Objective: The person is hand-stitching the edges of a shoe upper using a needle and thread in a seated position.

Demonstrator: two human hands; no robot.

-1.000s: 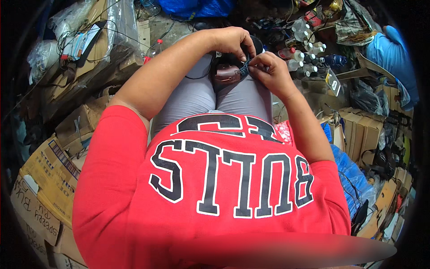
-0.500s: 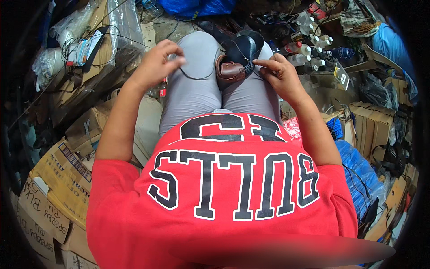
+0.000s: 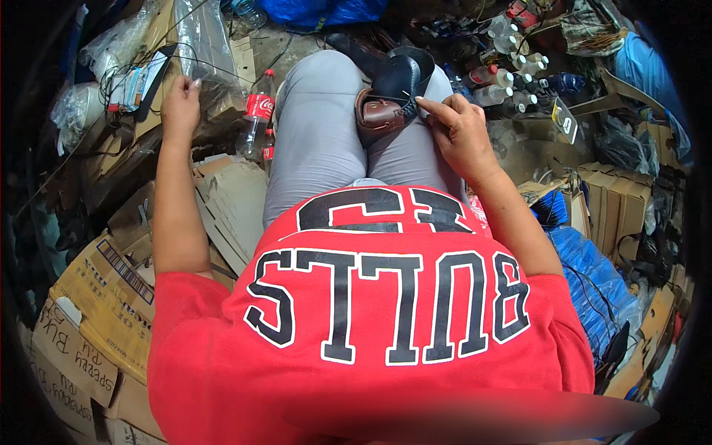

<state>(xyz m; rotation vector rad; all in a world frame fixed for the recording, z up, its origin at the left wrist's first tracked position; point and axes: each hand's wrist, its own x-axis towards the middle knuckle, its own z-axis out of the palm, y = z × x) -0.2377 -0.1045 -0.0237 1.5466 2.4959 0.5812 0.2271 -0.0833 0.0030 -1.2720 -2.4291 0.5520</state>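
- Brown-and-black shoe [image 3: 378, 117] is being supported on the right thigh, near the knee, and is being used as landmark for all places below.
- Dark upper flap [image 3: 395, 78] is being seen on the shoe's far side, brown leather on its near side.
- Thin dark cord [image 3: 386, 98] is being seen lying across the shoe.
- Right hand [image 3: 456, 127] is being held just right of the shoe; index finger is being stretched to the shoe's right edge, the other fingers are being curled in. Whether anything fine is being pinched there cannot be told.
- Left hand [image 3: 180, 110] is being held up well left of the shoe, fingers being bent in toward the thumb. Whether a thread or cord is being gripped cannot be told.
- Grey trousers [image 3: 319, 111] are being worn; one leg is being seen under the shoe, the other just left of it.
- Red shirt [image 3: 378, 304] with dark lettering is being worn, on the body side of the shoe.
- Red-labelled bottle [image 3: 259, 107] is being seen left of the shoe, beyond the left leg.
- Bottle cluster [image 3: 512, 81] is being seen right of the shoe, past the right leg.
- Blue sheet [image 3: 326, 11] is being seen beyond the shoe.
- Cardboard boxes [image 3: 615, 204] are being stacked well right of the shoe, nearer the body.
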